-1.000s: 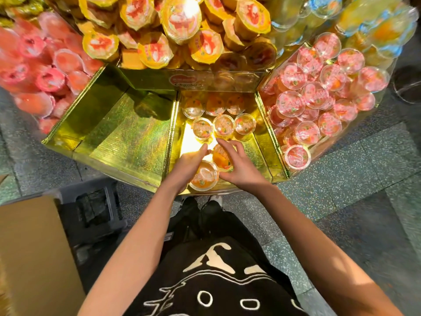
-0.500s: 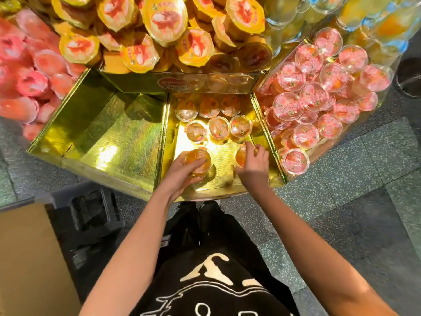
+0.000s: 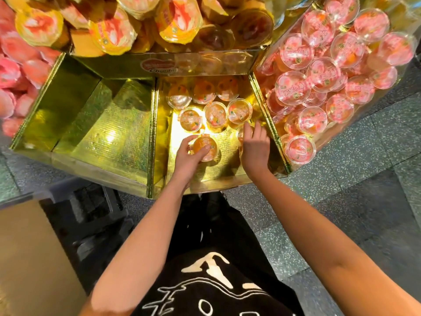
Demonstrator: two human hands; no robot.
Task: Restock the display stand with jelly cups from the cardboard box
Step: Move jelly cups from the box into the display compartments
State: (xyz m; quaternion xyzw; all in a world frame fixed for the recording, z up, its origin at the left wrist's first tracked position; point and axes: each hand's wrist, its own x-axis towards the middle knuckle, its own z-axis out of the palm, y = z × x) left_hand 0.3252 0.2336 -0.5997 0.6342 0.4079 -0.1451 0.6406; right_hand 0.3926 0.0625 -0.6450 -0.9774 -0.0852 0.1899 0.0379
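Head view gives me the display stand (image 3: 109, 133) across the whole upper frame, its gold-lined bins fanned out ahead of both hands. The cardboard box (image 3: 29, 258) sits low and well behind the left hand (image 3: 189, 156), out by that elbow, its contents out of my sight. The middle bin (image 3: 218, 172) is where both hands work, and its foil floor shows bare under the wrists. To the outside of the right hand (image 3: 255, 149), past the bin wall, lies a heap of pink-lidded cups (image 3: 319, 74). Just beyond the fingertips stand two close-packed rows of orange cups (image 3: 216, 114), lids up.

The left hand has fingers and thumb curled round one orange jelly cup (image 3: 206, 147), held low over the bin floor; whether the cup touches the floor I cannot tell. The right hand covers a second cup (image 3: 242, 133), with only a sliver showing beside the index finger. I cannot tell whether it pinches that cup or merely rests on it.

I judge these cups light, with thin clear walls that give under a squeeze and a film lid that could dent or peel. The smooth plastic may slip. The best hold, I reckon, is around the stiffer rim just below the lid, with gentle pressure, setting each one down flat on its base.
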